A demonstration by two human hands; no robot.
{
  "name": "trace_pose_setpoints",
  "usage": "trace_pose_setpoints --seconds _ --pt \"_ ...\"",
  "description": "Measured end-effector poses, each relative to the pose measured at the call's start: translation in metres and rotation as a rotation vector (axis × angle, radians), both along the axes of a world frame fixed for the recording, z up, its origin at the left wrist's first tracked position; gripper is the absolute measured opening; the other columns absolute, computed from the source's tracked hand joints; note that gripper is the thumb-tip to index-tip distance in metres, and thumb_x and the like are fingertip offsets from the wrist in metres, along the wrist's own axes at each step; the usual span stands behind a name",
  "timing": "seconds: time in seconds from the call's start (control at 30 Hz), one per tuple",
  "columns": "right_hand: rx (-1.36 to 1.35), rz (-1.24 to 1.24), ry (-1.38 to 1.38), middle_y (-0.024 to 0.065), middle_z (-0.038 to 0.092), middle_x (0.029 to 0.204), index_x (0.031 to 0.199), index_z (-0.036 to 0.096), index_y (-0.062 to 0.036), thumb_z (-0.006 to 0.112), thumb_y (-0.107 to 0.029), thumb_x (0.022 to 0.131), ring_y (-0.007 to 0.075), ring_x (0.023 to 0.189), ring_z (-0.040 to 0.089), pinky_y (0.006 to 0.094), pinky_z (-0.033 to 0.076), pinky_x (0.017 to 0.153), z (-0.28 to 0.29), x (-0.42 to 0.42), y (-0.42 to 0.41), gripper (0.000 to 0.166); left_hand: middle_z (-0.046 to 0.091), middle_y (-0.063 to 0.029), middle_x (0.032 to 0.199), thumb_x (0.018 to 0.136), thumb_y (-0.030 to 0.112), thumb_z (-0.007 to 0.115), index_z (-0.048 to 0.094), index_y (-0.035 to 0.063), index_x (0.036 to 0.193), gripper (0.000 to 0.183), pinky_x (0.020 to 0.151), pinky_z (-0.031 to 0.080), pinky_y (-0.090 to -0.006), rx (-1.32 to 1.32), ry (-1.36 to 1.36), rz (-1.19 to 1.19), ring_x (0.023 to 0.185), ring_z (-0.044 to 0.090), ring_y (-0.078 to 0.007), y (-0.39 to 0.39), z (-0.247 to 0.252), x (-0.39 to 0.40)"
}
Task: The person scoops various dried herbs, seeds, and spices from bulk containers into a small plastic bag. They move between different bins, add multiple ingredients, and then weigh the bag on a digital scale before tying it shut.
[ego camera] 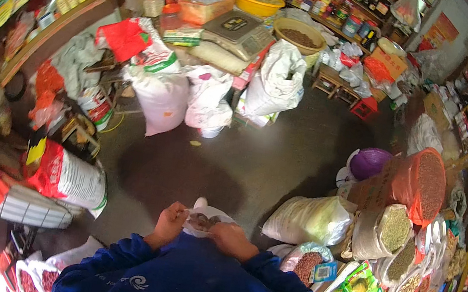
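Close to my chest is a thin, pale plastic bag (202,221) with brownish-grey contents that I cannot identify. Its left edge is pinched between the fingers of my left hand (170,222). On the other side, my right hand (233,239) grips the bag's right edge, its fingers mostly tucked out of sight. Between the two hands the bag is spread, and the contents show there. A small white rounded thing (201,202) juts out just beyond the bag.
White woven sacks (158,101) stand ahead, beside a table with a weighing scale (233,27) and a yellow basin (258,1). At the right are a full sack (310,219), a purple basin (369,164) and open bags of beans (394,231). A red-white sack (71,177) lies left.
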State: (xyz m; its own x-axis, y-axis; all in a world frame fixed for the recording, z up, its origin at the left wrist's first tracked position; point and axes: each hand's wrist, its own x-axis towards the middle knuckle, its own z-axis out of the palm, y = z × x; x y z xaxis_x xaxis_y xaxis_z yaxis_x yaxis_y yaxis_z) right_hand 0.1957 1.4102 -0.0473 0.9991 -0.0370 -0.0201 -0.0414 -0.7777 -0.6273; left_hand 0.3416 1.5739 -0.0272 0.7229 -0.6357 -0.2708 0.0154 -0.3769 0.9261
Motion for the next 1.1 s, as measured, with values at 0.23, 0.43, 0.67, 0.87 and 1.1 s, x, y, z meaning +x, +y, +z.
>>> trace_pose_setpoints --seconds 0.23,0.43,0.67,0.87,1.1 --pt "-0.122 -0.021 0.093 0.0129 0.06 0.078 0.077 0.059 -0.0076 0.058 -0.019 0.077 0.0311 0.08 0.06 0.044 0.046 0.07 0.015 0.074 -0.124 0.012 0.056 -0.0044 0.073 0.091 0.018 0.053 0.055 0.0021 0.088 0.016 0.053 0.043 -0.0254 0.072 0.162 -0.162 0.064 0.052 -0.0084 -0.155 -0.03 0.108" --pt "0.018 -0.299 -0.176 0.011 0.059 0.077 0.076 0.058 -0.0064 0.058 -0.016 0.076 0.0305 0.078 0.058 0.0423 0.045 0.072 0.034 0.1 -0.213 0.01 0.054 -0.0008 0.077 0.093 0.019 0.053 0.051 0.006 0.089 0.013 0.053 0.042 -0.0233 -0.063 0.207 -0.354 0.065 0.049 -0.007 -0.281 -0.027 0.162" --pt "0.142 -0.502 -0.103 0.0155 0.058 0.081 0.078 0.058 -0.0045 0.06 -0.015 0.076 0.0341 0.081 0.057 0.0439 0.045 0.069 0.001 0.088 -0.311 0.011 0.051 0.0009 0.076 0.093 0.021 0.051 0.049 0.0103 0.093 0.011 0.049 0.036 -0.0214 -0.069 0.456 -0.417 0.063 0.046 -0.0058 -0.425 -0.013 0.154" --pt "0.276 -0.606 -0.128 0.0168 0.058 0.085 0.08 0.058 -0.0021 0.061 -0.016 0.078 0.0354 0.083 0.057 0.0437 0.046 0.073 -0.013 0.054 -0.434 0.015 0.051 0.0023 0.077 0.091 0.023 0.054 0.048 0.0129 0.091 0.011 0.043 0.031 -0.0207 0.031 0.453 -0.39 0.06 0.045 -0.006 -0.53 -0.02 0.136" --pt "0.3 -0.963 -0.359 0.0135 0.06 0.091 0.093 0.063 -0.0036 0.062 -0.013 0.082 0.0308 0.086 0.059 0.0375 0.049 0.075 0.024 -0.023 -0.549 0.014 0.055 0.0007 0.074 0.092 0.021 0.053 0.05 0.0116 0.091 0.01 0.043 0.033 -0.0178 -0.03 0.416 -0.459 0.055 0.047 -0.0048 -0.65 0.022 0.094"
